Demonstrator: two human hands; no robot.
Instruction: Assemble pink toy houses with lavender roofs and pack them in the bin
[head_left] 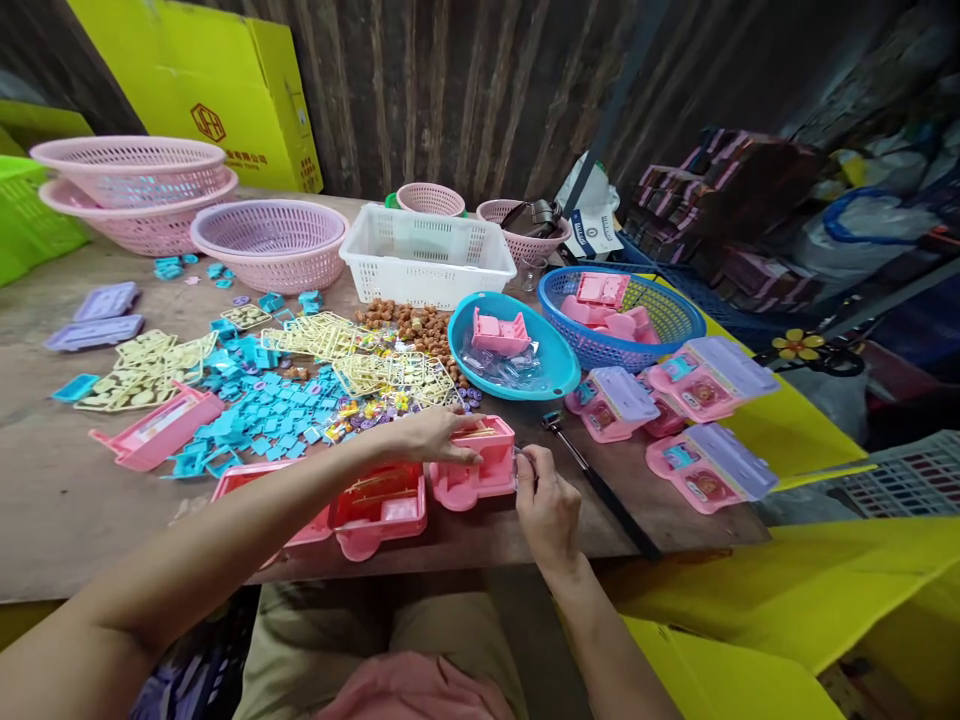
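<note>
Two hands meet on one pink case at the table's near edge: your left hand lies over its open top with fingers curled onto the rim, and your right hand pinches something small, too small to name, at its right side. Judge the case light, stiff, hollow plastic, slick and apt to skid, so grip its side walls rather than its thin edges. It looks glossy pink, box-shaped, with a rounded tab in front, just right of a second pink case.

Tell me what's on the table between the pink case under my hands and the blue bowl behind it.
In the head view, mostly bare wood lies between the pink case and the blue bowl, plus the metal tool tip at the right.
</note>
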